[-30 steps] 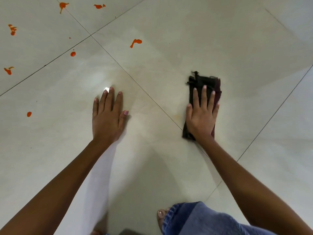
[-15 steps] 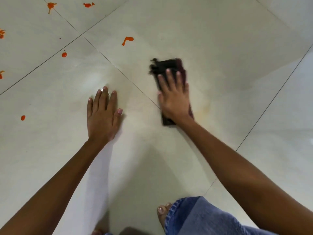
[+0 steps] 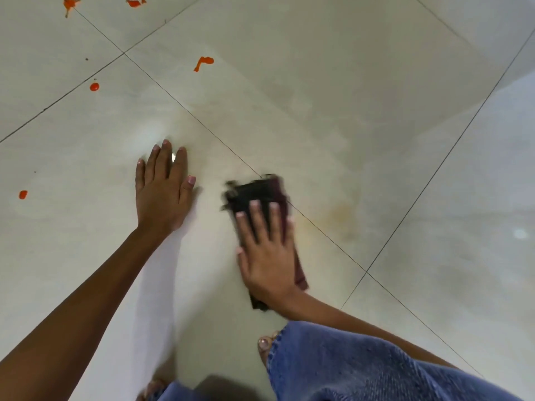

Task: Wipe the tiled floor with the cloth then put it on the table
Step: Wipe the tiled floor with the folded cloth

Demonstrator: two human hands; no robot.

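Note:
A dark folded cloth (image 3: 254, 192) with a maroon edge lies flat on the pale tiled floor (image 3: 347, 96), just right of centre. My right hand (image 3: 267, 250) presses down on it with flat, spread fingers, covering its near half. My left hand (image 3: 162, 189) rests palm-down on the bare tile to the left of the cloth, a short gap away, holding nothing. A faint yellowish smear (image 3: 337, 215) marks the tile right of the cloth. No table is in view.
Several orange-red splatters dot the tiles at the upper left, one (image 3: 204, 62) beyond the cloth, one (image 3: 94, 87) farther left, one (image 3: 23, 194) at the left edge. My jeans-clad knee (image 3: 362, 366) and bare toes (image 3: 266, 342) fill the bottom.
My right hand slid the cloth left, then pulled it back toward me. The view tilted, so the left hand sits higher in frame while still planted on the tile.

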